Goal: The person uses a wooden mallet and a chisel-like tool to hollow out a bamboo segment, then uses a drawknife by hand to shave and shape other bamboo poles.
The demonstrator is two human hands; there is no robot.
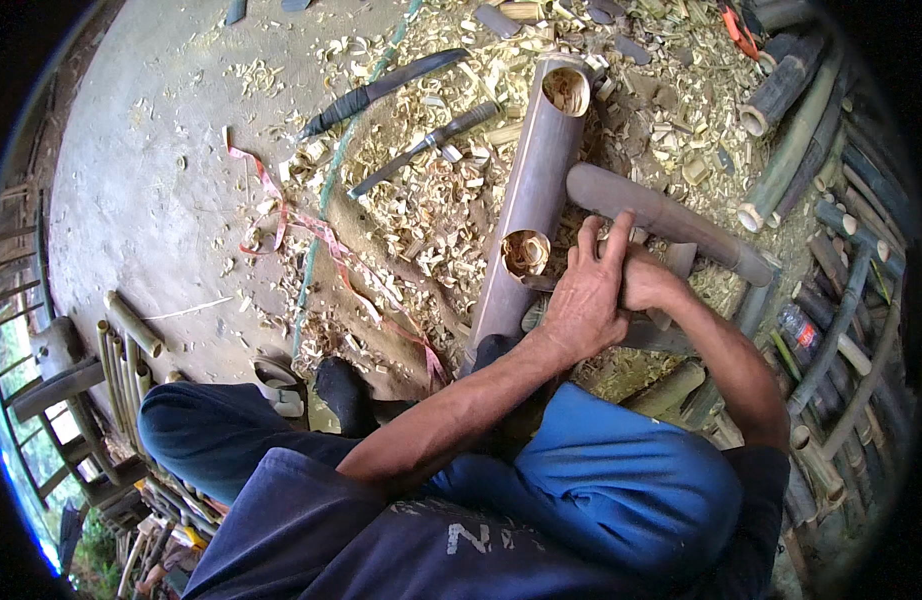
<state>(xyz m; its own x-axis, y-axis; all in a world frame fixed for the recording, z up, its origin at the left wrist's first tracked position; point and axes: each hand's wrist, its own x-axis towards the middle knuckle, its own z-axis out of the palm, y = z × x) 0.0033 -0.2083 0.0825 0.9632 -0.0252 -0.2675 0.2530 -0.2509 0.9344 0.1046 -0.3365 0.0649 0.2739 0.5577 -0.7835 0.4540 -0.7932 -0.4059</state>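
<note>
My left hand (583, 300) reaches over the lower end of a thick bamboo tube, with two fingers stretched toward a shorter bamboo piece (671, 220). Next to it, partly behind it, my right hand (649, 278) is curled closed; what it holds, if anything, is hidden. The thick bamboo tube (543, 170) lies lengthwise before me with two round holes cut in its upper side. Pale shavings sit inside the upper hole (566, 92) and the lower hole (527, 255). One end of the shorter piece rests close to the tube's right side.
A large knife with a wrapped handle (381, 92) and a chisel-like tool (423, 148) lie left of the tube among wood shavings (411, 215). Pink ribbon (331, 240) trails across the floor. Bamboo poles (796, 140) and a plastic bottle (799, 328) are at the right.
</note>
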